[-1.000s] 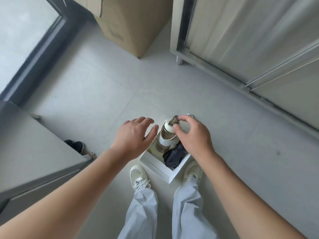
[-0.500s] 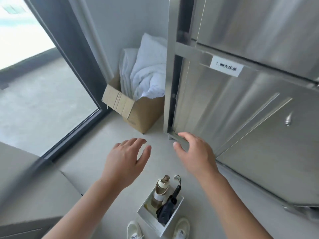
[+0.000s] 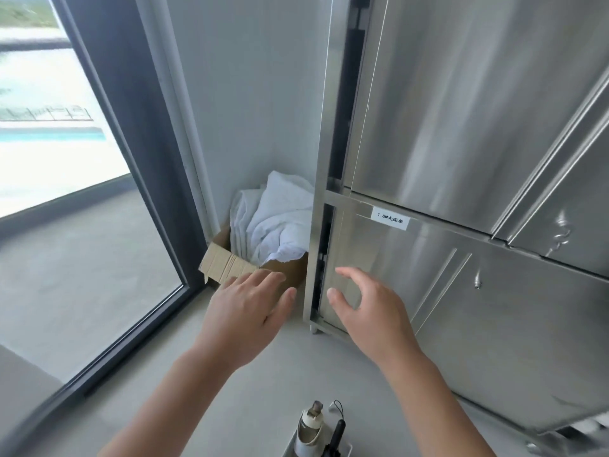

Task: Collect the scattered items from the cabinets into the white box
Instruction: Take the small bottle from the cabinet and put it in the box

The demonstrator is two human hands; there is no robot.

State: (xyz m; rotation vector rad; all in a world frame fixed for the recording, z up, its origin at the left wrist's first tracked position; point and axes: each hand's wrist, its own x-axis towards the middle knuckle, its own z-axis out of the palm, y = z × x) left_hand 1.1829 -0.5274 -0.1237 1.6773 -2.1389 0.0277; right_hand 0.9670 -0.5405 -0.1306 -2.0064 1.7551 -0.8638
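Holding both hands out empty before the steel cabinet [image 3: 461, 133], we see the left hand [image 3: 245, 311] flat with fingers spread, the right hand [image 3: 369, 311] loosely curled and wide. The white box [image 3: 290, 446] sits on the floor below, holding a bottle [image 3: 309, 430] and an umbrella [image 3: 336, 437].

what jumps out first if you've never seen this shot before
Two bare hands fill the middle of the view, the left hand and right hand both open and empty, raised in front of a tall steel cabinet that takes up the right side. Left of the cabinet, a cardboard box stuffed with white linen sits in the corner beside a big window. At the bottom edge, a white box holds a bottle and a dark umbrella.
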